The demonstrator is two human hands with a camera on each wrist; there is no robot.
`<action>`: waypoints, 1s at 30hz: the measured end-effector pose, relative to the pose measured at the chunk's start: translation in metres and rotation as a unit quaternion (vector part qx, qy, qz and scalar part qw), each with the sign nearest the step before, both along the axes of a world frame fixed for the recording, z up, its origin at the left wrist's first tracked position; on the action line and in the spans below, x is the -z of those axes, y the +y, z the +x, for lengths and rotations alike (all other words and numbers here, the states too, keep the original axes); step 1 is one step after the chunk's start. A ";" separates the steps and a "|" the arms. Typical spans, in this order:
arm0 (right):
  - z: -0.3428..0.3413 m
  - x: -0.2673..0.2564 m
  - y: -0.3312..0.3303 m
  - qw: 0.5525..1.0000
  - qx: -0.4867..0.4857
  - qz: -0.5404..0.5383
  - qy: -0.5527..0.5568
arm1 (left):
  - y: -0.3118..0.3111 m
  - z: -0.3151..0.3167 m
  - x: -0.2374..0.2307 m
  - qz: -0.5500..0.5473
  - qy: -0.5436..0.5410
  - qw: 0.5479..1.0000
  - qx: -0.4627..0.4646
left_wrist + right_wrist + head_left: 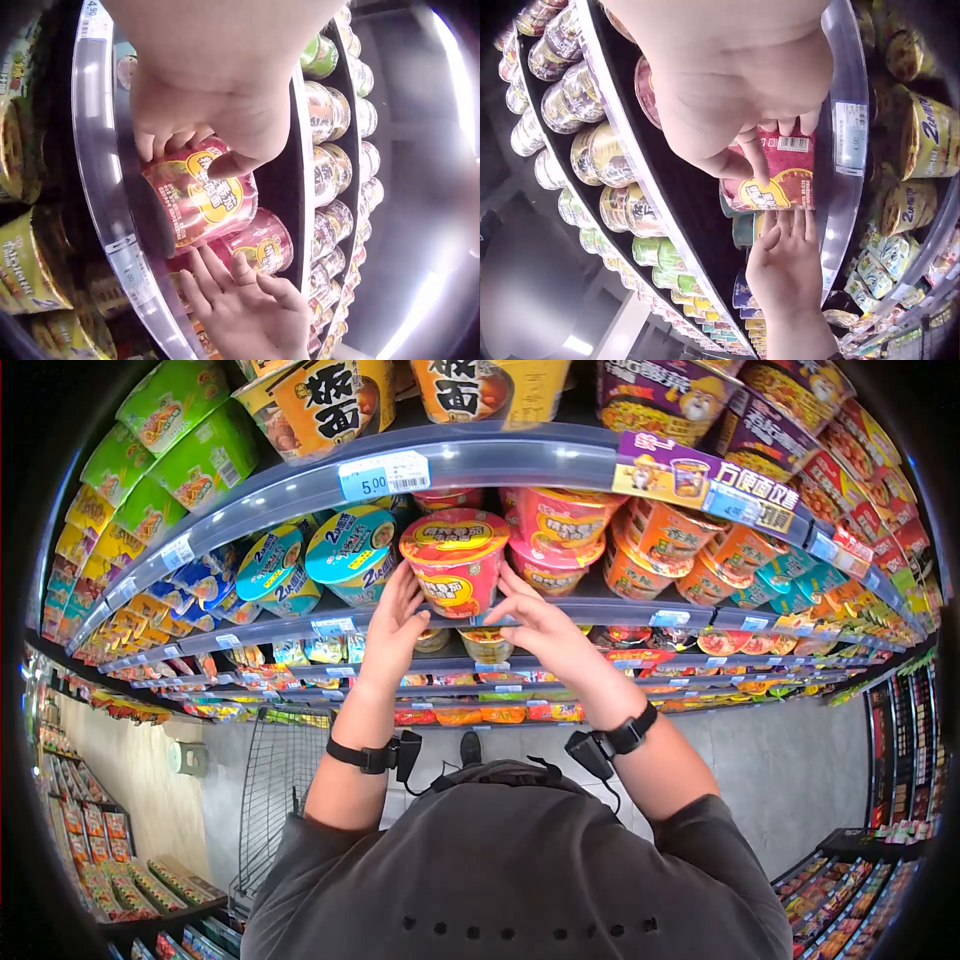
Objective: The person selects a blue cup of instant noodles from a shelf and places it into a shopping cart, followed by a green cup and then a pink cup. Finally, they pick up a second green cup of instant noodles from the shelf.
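Observation:
A pink instant noodle cup (456, 565) stands upright at the front of the shelf, between the two hands. My left hand (393, 622) rests its fingers along the cup's left side. On the opposite side, my right hand (545, 628) touches the cup with extended, lightly bent fingers. In the left wrist view, the right hand (255, 316) shows its palm, with fairly straight fingers beside the cup. The left hand (784, 274) looks just as flat in the right wrist view. More pink cups (562, 525) are stacked to the right.
Turquoise noodle cups (350, 555) stand to the left, orange cups (655, 550) farther right. Overhead runs a shelf edge (500, 457) with price tags, carrying yellow cups (335, 405). Lower shelves hold packets. A wire cart (280, 790) stands left of the person.

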State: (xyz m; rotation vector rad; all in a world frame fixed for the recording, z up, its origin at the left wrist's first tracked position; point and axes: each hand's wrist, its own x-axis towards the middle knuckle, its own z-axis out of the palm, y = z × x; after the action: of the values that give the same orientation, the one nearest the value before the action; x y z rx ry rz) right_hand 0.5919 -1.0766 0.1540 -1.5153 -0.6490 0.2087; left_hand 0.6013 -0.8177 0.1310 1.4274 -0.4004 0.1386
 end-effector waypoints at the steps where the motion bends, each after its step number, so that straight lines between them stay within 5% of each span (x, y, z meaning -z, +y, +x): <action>1: -0.002 0.002 0.000 0.999 -0.010 0.016 0.031 | -0.001 -0.007 -0.005 -0.004 -0.010 1.000 -0.003; 6: -0.054 0.009 -0.005 0.993 -0.022 0.112 0.042 | -0.012 -0.073 -0.022 0.020 -0.029 0.998 -0.055; 10: -0.103 0.023 -0.028 0.965 -0.027 0.191 0.176 | -0.011 -0.136 -0.007 0.024 -0.017 0.998 -0.051; 17: -0.161 0.095 -0.059 0.925 -0.098 0.201 0.307 | 0.003 -0.216 0.050 0.093 0.076 0.992 -0.024; 21: -0.188 0.100 -0.047 0.911 -0.121 0.188 0.347 | 0.010 -0.259 0.042 0.188 0.113 0.974 -0.055; 26: -0.204 0.104 -0.019 0.868 -0.131 0.209 0.432 | 0.039 -0.302 0.043 0.187 0.125 0.972 -0.068; 30: -0.219 0.093 0.030 0.874 -0.148 0.148 0.438 | 0.075 -0.348 0.043 0.212 0.118 0.965 -0.097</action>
State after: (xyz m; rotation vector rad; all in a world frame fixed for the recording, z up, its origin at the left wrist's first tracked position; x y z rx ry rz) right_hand 0.3724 -1.0469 0.0614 -0.8696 -0.1520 0.9285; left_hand 0.2536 -0.7423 0.0882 1.8828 -0.0917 0.0393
